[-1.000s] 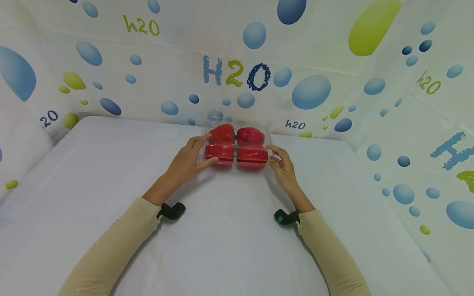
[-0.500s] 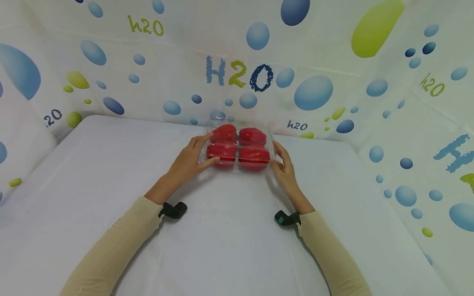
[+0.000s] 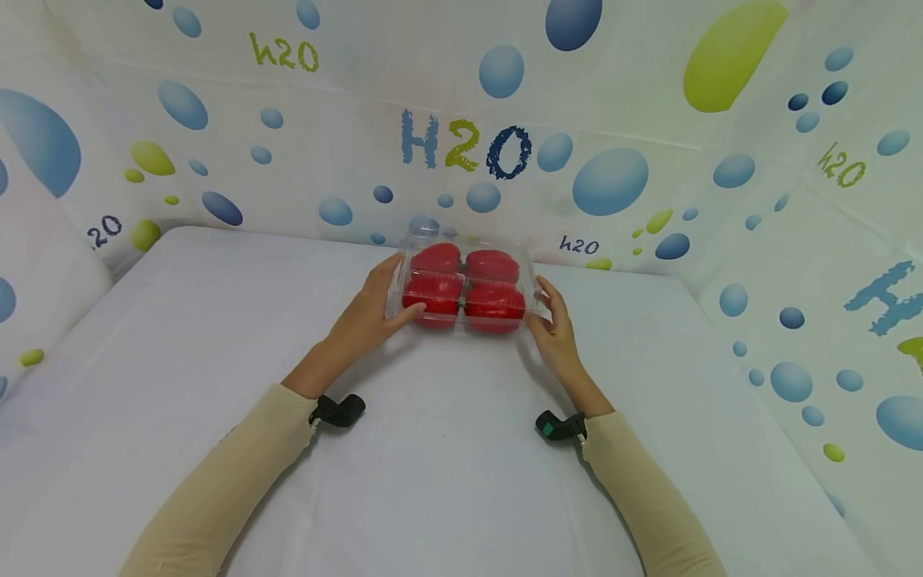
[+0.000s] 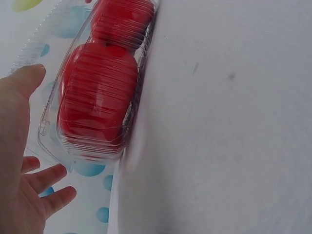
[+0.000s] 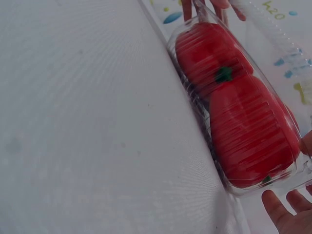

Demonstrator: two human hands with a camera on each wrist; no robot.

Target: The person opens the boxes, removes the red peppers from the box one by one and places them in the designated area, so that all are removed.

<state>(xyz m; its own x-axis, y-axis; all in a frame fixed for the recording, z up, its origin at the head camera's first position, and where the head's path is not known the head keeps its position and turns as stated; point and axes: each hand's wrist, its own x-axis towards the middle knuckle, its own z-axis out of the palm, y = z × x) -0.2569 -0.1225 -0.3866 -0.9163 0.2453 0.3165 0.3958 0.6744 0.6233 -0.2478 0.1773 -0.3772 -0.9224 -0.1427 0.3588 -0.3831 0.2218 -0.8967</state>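
Smooth white table [image 3: 180,385], ribbed clear clamshell [image 3: 461,290], glossy red peppers [image 3: 493,308]

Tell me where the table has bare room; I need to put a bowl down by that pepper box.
Bare table lies left of the left hand, right of the right hand, and between the sleeves. Crowded: the clear box of red peppers, gripped on both sides near the wall.

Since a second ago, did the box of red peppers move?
Barely, if at all: the box of red peppers sits just as far below the H2O lettering, held between left hand and right hand.
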